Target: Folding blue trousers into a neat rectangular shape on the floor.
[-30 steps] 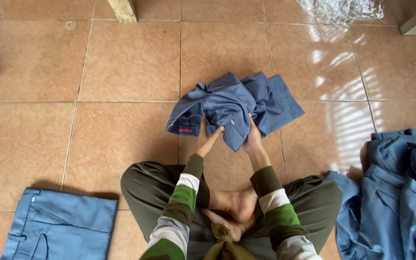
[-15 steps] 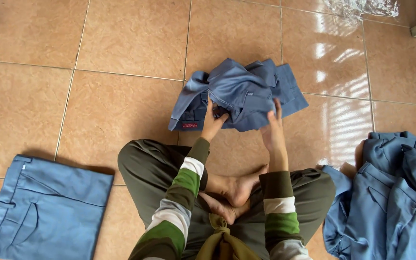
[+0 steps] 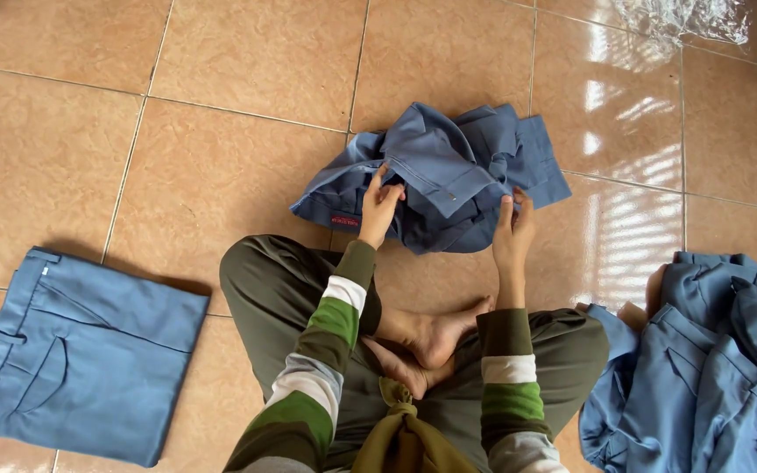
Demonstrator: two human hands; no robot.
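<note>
Both hands are on the crumpled blue shorts (image 3: 435, 180) on the tiled floor (image 3: 221, 131): left hand (image 3: 380, 208) pinching the fabric, right hand (image 3: 512, 232) gripping the edge. Folded shorts (image 3: 81, 355) lie left.

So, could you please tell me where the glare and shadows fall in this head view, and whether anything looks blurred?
Head view: bright window glare streaks the glossy tile floor right of the crumpled blue garment; folded blue shorts cast a soft shadow along their upper edge; left hand and right hand look sharp; clear plastic at top right is washed out.
</note>
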